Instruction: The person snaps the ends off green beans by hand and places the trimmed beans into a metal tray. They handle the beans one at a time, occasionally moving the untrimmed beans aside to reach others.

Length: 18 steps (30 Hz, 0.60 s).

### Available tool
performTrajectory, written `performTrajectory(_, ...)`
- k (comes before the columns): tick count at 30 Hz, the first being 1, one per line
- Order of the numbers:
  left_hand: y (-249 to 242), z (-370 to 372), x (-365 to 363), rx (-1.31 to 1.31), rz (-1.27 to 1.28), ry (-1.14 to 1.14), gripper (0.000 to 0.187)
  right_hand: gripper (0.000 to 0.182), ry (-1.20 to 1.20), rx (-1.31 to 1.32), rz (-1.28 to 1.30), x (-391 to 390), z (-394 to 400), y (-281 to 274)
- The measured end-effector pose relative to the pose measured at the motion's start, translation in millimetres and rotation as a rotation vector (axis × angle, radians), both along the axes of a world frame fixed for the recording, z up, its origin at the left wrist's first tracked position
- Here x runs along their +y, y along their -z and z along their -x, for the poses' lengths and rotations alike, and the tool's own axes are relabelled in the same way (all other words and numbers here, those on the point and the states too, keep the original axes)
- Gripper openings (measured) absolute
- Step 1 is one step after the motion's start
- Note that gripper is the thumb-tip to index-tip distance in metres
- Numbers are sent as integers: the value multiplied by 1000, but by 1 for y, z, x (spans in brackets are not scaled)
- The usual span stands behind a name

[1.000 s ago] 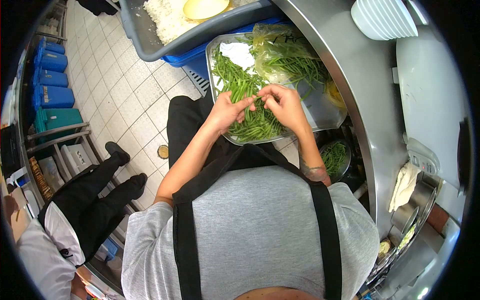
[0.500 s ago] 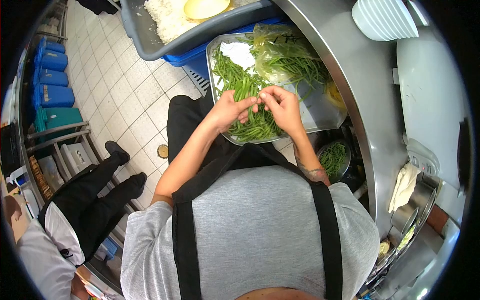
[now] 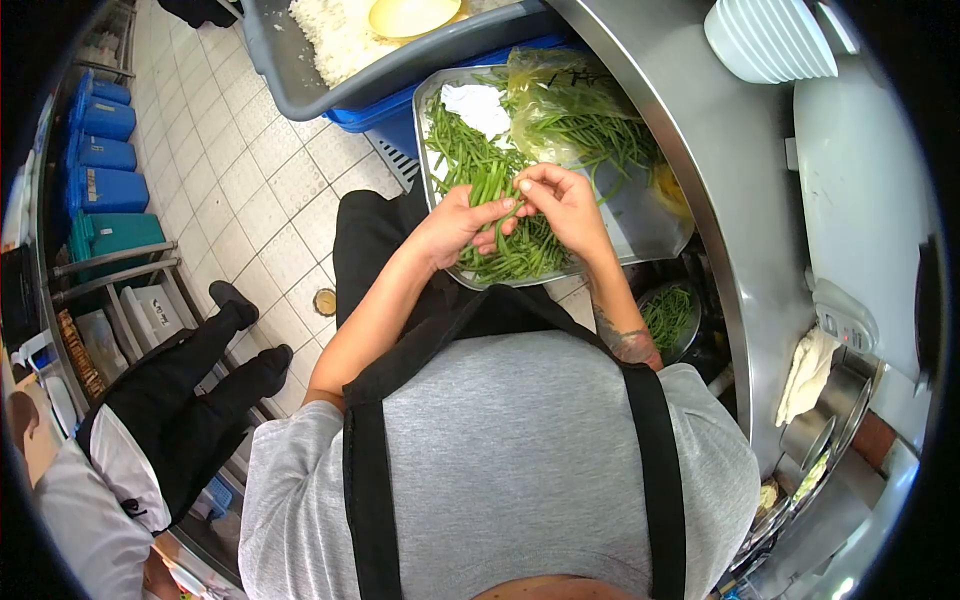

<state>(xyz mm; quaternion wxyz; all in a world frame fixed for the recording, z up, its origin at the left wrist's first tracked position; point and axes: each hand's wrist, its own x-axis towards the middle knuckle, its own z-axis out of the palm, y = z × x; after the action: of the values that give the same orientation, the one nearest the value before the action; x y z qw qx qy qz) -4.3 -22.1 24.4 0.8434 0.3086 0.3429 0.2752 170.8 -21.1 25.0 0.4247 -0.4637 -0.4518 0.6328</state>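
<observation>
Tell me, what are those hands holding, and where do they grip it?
A green bean, pinched between both hands over the tray: the left hand grips its lower part, the right hand its top end.

Kitchen floor (image 3: 250, 190) is pale square tile. Blue crates (image 3: 100, 150) line the far left beside a metal rack (image 3: 120, 275). A curved stainless desk (image 3: 700, 170) runs down the right, with stacked white bowls (image 3: 768, 35) at its far end. Lighting's bright and even.
</observation>
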Motion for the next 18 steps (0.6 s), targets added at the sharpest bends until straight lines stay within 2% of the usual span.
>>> performTrajectory(2,-3,3,4,3,4,43,19,13,-9,-10,-14,1,-2,-3)
performTrajectory(4,-3,7,7,7,7,83,20,12,-88,-142,-48,3,-8,-3)
performTrajectory(11,-1,14,9,182,-103,178,18,12,-250,-292,-22,3,-14,-1)
performTrajectory(14,0,9,6,118,-131,109,17,12,-146,-181,-60,-3,-5,6)
performTrajectory(16,1,2,3,48,-141,40,16,13,-49,402,200,-6,1,17)
performTrajectory(17,1,-2,1,-6,-155,0,15,13,-50,402,199,-7,2,16)
performTrajectory(18,2,-5,-1,-59,-169,-41,15,14,-19,579,258,-8,2,15)
